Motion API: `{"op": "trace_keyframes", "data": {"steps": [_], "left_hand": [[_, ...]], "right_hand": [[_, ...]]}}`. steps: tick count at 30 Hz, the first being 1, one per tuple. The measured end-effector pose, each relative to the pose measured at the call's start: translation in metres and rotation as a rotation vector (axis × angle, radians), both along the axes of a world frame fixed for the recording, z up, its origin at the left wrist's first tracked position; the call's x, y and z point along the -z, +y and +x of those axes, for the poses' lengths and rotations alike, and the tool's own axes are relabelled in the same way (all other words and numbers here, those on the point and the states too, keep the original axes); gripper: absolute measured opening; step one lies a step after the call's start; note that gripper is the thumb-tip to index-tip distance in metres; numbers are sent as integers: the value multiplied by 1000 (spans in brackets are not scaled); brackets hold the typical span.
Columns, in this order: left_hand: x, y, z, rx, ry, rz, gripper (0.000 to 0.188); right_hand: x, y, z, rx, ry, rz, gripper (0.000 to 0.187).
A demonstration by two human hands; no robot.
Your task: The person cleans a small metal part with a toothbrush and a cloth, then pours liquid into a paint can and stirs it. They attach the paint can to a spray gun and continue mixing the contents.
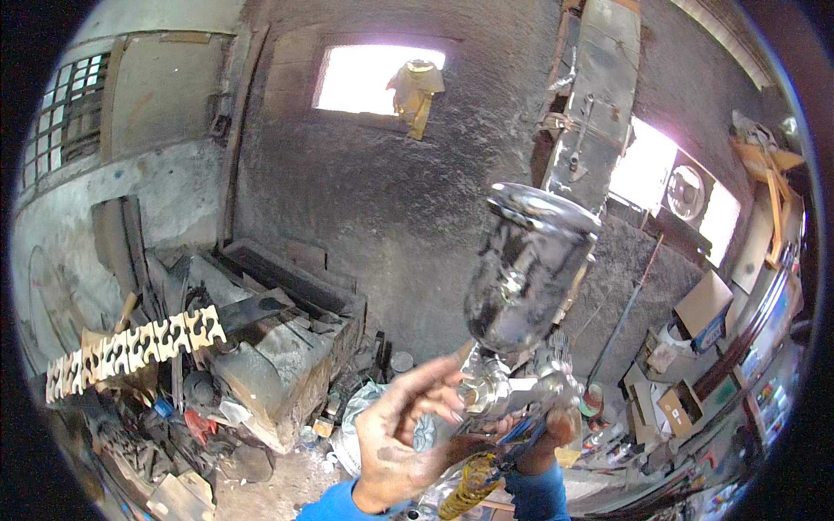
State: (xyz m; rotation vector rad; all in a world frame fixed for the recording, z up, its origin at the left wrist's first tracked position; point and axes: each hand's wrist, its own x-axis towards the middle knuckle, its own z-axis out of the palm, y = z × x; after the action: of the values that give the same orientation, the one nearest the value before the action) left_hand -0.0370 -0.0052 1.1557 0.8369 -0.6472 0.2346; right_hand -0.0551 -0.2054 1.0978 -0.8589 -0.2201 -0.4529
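Note:
A spray gun with a dark, shiny, lidded paint cup on top is held up in front of me, tilted slightly. My right hand is wrapped round its handle, partly hidden behind the gun body. With bent fingers, my left hand grips at the gun's silver nozzle end; the exact contact of its fingertips is hard to make out. A yellow coiled hose runs down below the handle, between my two blue sleeves. At the left, a pale strip with repeated cut-out shapes stands out, apart from both hands.
A blackened masonry trough and scrap-covered floor lie at left. Open cardboard boxes and cluttered shelves line the right. A metal duct rises along the sooty far wall. A yellowish cloth hangs at the window.

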Motion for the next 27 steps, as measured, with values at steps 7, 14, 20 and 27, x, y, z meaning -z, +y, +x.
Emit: {"op": "trace_keyframes", "data": {"steps": [7, 14, 20, 27], "left_hand": [[27, 23, -1, 184, 160, 259, 44], [38, 22, 8, 334, 128, -17, 45], [37, 24, 12, 321, 131, -46, 53], [31, 19, 16, 348, 287, -66, 61]], "right_hand": [[-2, 8, -9, 4, -350, -343, 62], [-2, 12, -13, 64, -398, -431, 62], [-10, 23, -9, 63, -424, -514, 55], [-24, 28, -4, 186, -473, -764, 50]]}}
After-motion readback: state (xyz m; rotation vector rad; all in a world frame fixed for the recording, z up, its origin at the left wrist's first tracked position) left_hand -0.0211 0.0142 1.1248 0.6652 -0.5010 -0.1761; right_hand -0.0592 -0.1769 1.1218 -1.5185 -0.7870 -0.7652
